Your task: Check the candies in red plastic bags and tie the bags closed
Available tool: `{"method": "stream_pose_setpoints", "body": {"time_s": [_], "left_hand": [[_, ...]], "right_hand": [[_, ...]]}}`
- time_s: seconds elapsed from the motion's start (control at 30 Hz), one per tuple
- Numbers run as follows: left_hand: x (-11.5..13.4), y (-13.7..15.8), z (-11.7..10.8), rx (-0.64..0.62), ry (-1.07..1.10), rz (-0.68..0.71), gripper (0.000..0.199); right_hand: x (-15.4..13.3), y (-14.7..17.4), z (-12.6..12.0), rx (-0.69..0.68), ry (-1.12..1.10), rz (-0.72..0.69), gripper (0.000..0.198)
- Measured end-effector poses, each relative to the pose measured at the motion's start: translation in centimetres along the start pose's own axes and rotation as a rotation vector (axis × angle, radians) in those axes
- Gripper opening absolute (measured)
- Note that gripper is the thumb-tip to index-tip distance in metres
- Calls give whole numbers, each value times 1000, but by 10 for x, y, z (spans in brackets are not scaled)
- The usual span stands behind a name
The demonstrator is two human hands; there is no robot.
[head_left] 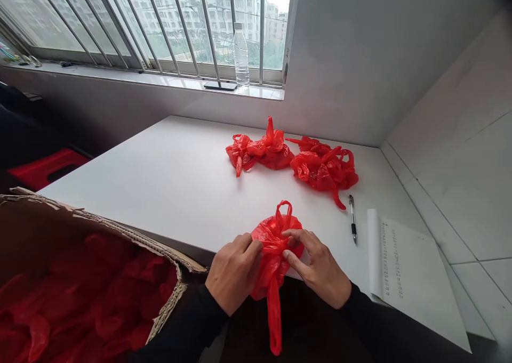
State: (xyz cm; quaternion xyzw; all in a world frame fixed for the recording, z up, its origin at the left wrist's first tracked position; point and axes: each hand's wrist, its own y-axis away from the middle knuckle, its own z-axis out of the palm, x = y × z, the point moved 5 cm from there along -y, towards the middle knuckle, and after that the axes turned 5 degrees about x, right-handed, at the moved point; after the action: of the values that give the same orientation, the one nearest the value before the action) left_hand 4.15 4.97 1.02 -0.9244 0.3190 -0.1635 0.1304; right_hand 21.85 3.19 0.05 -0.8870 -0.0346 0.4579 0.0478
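Apparently midway, head view: red bag (274, 259) is handled at lower centre, left hand (233, 269) curled at its side, grip hidden, right hand (320, 267) half open, thumb and forefinger parted over its gathered middle. Tied-looking bags (276, 152) are bunched on white table (160, 176), upper centre; more red plastic (100, 288) is left in carton (52, 219), lower left. Barred window (160, 22) seen upper left.

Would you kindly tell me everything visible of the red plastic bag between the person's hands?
The red plastic bag looks thin, glossy and crinkled, its middle gathered into folds. A handle-like loop sticks out at the far side; a long, narrow strip hangs from the near side. It is at the near edge of the white table, between the left hand and right hand, both touching it. Any contents are hidden.
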Motion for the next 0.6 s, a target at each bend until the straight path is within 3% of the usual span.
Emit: {"method": "stream_pose_setpoints", "body": {"time_s": [0.1,0.3,0.5,0.57,0.6], "left_hand": [[-6,1,-2,20,-58,22,16],[-14,8,-6,16,-95,201,25],[6,-1,-4,61,11,227,20],[7,-3,-1,52,17,230,9],[4,-4,-1,51,12,219,13]], "right_hand": [[2,0,-2,-25,21,9,25],[4,2,-5,7,10,27,18],[-3,4,-3,29,-14,-2,19],[1,4,-9,70,-13,5,19],[6,4,-14,105,-9,22,18]]}}
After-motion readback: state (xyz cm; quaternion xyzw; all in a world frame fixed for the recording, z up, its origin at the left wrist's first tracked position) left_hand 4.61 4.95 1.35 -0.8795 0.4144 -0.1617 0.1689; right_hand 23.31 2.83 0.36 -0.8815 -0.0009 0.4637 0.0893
